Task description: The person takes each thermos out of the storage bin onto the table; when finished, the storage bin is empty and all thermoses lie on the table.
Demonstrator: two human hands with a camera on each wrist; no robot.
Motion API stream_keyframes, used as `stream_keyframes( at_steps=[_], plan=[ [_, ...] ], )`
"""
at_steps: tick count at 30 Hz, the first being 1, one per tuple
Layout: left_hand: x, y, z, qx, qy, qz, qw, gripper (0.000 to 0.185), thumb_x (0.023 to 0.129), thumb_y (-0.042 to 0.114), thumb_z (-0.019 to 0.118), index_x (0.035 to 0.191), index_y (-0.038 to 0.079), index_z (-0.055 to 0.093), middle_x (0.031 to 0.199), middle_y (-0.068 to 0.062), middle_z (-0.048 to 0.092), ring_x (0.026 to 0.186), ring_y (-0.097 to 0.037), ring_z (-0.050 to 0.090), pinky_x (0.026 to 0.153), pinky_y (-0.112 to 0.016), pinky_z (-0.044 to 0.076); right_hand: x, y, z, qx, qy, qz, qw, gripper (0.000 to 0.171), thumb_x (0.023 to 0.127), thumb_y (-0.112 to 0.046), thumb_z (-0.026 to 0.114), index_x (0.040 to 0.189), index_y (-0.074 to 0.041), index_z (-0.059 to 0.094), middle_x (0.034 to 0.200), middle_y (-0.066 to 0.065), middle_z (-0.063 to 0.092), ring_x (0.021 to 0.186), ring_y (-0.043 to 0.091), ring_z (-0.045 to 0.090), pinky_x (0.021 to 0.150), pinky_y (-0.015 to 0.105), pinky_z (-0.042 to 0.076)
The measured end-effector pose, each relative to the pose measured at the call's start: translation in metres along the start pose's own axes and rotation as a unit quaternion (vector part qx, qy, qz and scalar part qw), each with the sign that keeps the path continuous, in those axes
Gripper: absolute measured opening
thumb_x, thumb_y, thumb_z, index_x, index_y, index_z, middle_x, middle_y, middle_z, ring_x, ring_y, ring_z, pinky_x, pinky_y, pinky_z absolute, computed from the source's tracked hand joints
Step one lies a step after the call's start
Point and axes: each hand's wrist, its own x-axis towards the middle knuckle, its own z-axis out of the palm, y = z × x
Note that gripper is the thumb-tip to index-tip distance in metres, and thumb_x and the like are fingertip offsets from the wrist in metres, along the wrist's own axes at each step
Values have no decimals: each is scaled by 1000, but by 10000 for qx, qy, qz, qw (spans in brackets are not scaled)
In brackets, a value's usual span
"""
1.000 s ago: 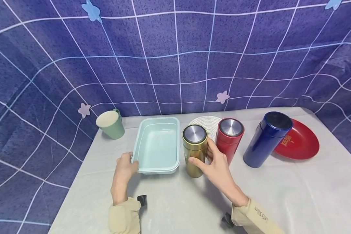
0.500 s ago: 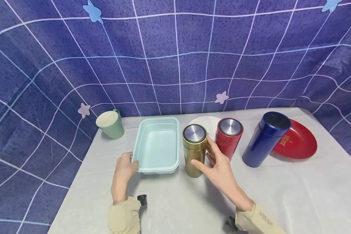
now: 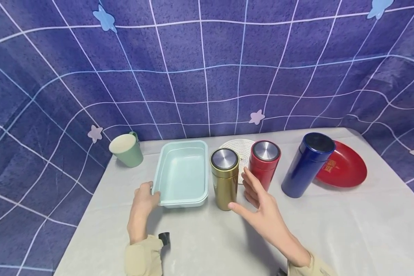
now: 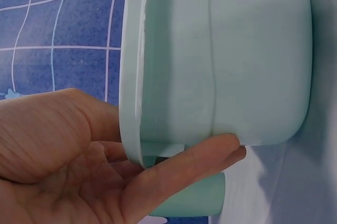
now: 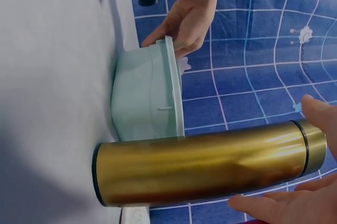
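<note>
Gold flask (image 3: 224, 178): cylindrical, steel-capped, standing upright on the worktop (image 3: 331, 230), just off the fingertips of the right hand (image 3: 262, 209). The wrist view is showing a narrow gap between its side and the fingers (image 5: 279, 203), so nothing is gripping it.

Right hand: hovering with fingers spread and nearly straight, palm turned toward the flask, holding nothing.

Pale blue tray (image 3: 183, 174): rectangular, shallow, sitting directly beyond the left hand (image 3: 141, 203) and just beside the gold flask, on that flask's far side from the right hand.

Left hand: gripping the tray's near corner, thumb (image 3: 148, 188) lying over the rim and fingers (image 4: 184, 166) curling under the lip against the outer wall.

Red flask (image 3: 263, 163): steel-capped, standing upright just beyond the right hand's fingertips, close beside the gold flask.

White woven coaster (image 3: 237, 151): lying flat behind and between the gold and red flasks, partly hidden by them.

Blue flask (image 3: 308, 164): dark-capped, standing further out past the red flask, away from the right hand.

Red plate (image 3: 346, 168): gold lettering, lying behind the blue flask, which is overlapping it in the head view.

Green mug (image 3: 125, 149): standing at the far worktop corner, well beyond the left hand, next to the backdrop (image 3: 207, 65), a blue cloth with a white grid.
</note>
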Motion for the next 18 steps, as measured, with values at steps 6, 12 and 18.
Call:
stream_keyframes(
  at_steps=[6, 12, 18],
  plan=[
    [1, -3, -4, 113, -29, 8, 9999, 48, 92, 2, 46, 135, -18, 43, 129, -38, 51, 119, -51, 52, 98, -61, 43, -11, 0, -3, 83, -152, -91, 9998, 86, 80, -12, 80, 152, -14, 34, 146, 15, 47, 127, 30, 52, 98, 34, 47],
    [1, -6, -6, 113, -51, -55, 9999, 46, 94, 5, 46, 135, -16, 44, 126, -38, 54, 115, -50, 55, 95, -61, 44, -23, 3, -14, 130, -258, -186, 9994, 79, 81, -9, 78, 149, -10, 37, 146, 15, 49, 126, 23, 54, 94, 33, 50],
    [2, -8, -10, 295, -270, -247, 9989, 62, 100, 16, 44, 144, -19, 21, 139, -45, 34, 131, -57, 33, 104, -65, 31, -33, 9, -35, -65, 23, -105, 9999, 70, 83, -3, 75, 146, -8, 44, 139, 18, 54, 121, 7, 57, 89, 24, 52]
  ],
)
